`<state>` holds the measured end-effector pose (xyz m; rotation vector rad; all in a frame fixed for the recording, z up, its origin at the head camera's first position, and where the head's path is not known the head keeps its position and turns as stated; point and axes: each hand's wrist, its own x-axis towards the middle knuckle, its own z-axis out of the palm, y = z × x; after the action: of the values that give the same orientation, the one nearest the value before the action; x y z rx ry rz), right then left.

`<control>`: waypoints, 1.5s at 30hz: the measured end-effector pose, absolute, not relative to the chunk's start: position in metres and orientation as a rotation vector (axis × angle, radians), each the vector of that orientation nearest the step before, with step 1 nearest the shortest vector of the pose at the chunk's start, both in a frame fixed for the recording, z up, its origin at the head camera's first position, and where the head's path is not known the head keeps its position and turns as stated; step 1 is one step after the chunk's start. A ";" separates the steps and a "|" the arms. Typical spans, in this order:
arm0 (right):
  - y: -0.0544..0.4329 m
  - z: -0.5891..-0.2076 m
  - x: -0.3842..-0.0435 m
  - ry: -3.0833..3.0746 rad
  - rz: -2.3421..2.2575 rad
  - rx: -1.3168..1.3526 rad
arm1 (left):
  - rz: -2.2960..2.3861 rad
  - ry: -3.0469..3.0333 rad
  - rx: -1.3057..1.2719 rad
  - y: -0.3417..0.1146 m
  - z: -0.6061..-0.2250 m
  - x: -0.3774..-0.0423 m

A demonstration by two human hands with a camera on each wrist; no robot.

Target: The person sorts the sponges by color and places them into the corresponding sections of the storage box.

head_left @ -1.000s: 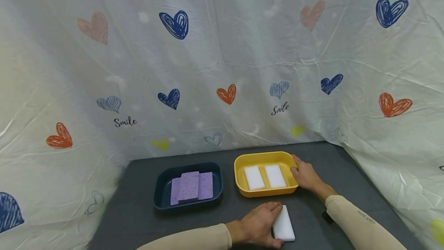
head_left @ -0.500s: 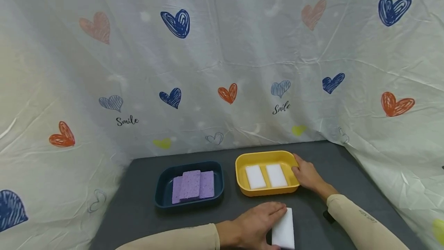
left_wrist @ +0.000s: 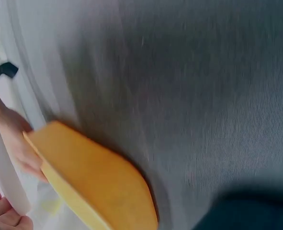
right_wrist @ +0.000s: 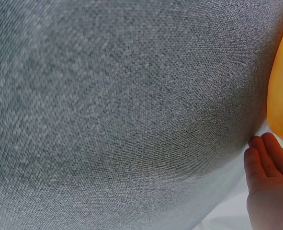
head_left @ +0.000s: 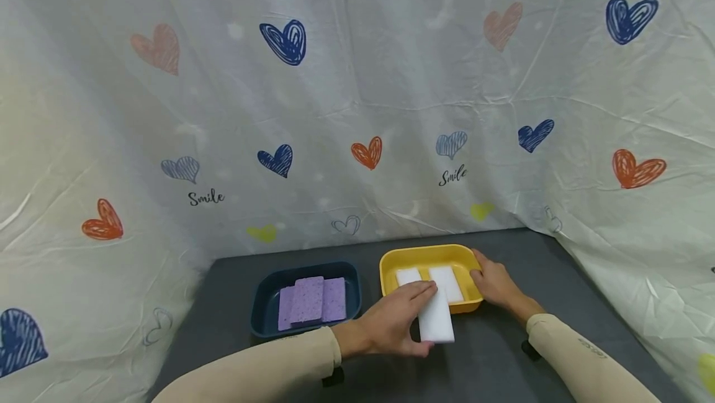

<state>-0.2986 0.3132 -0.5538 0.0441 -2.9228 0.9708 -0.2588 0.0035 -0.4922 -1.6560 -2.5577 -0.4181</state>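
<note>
My left hand [head_left: 388,323] pinches a white sponge [head_left: 437,319] between thumb and fingers. It holds the sponge upright-tilted at the front rim of a yellow tray [head_left: 468,307], overlapping that rim in the head view. The left wrist view catches the left fingertips [left_wrist: 7,213] on the sponge's lower end. Inside the tray lie two more white sponges, the right one [head_left: 445,282] in plainer sight and the left one [head_left: 408,276] partly hidden by the hand. My right hand [head_left: 494,284] grips the tray's right end, its fingers outside the wall [right_wrist: 282,105].
Left of the yellow tray stands a dark blue tray [head_left: 261,307] holding several purple sponges [head_left: 307,300]. Both trays sit on a dark grey tabletop [head_left: 497,366]. A pale cloth printed with hearts [head_left: 313,204] hangs behind and at the sides.
The left hand has lifted the white sponge off the table and carried it forward to the yellow tray's front edge. The right hand keeps its hold on the tray.
</note>
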 end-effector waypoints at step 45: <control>0.326 -0.572 -0.307 -2.802 1.012 0.178 | -0.233 -3.039 -1.452 0.065 -0.522 -0.363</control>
<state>-0.3072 0.3259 -0.5718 0.1778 -2.8017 1.0125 -0.3631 0.0654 -0.5217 -1.4515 -3.0392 -0.2333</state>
